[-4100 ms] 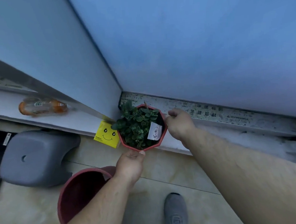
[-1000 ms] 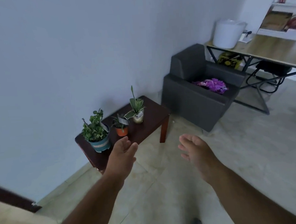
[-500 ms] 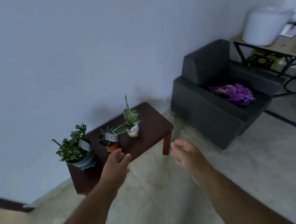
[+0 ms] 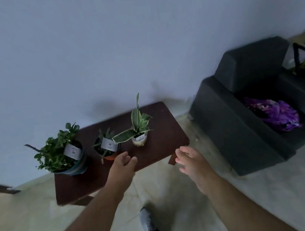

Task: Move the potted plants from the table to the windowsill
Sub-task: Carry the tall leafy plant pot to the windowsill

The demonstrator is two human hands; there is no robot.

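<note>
Three potted plants stand on a low dark wooden table (image 4: pixel 160 136) against the wall. At the left is a bushy green plant in a blue striped pot (image 4: pixel 74 167). In the middle sits a small spiky plant in an orange pot (image 4: pixel 108 155) with a white tag. To the right is a tall striped-leaf plant in a pale pot (image 4: pixel 139 140). My left hand (image 4: pixel 121 165) is stretched out with relaxed fingers just in front of the orange pot, holding nothing. My right hand (image 4: pixel 193 162) is open and empty, near the table's right front corner. The windowsill is out of view.
A dark grey armchair (image 4: pixel 239 123) with a purple bundle (image 4: pixel 276 115) on its seat stands right of the table. A black desk frame (image 4: pixel 298 51) shows at the far right edge. My shoe (image 4: pixel 146 220) is on the pale tiled floor.
I have come closer to the table, so the plants look larger. Both empty hands have reached forward; the left is now just short of the orange pot. Earlier, both hands set a red pot on the windowsill.
</note>
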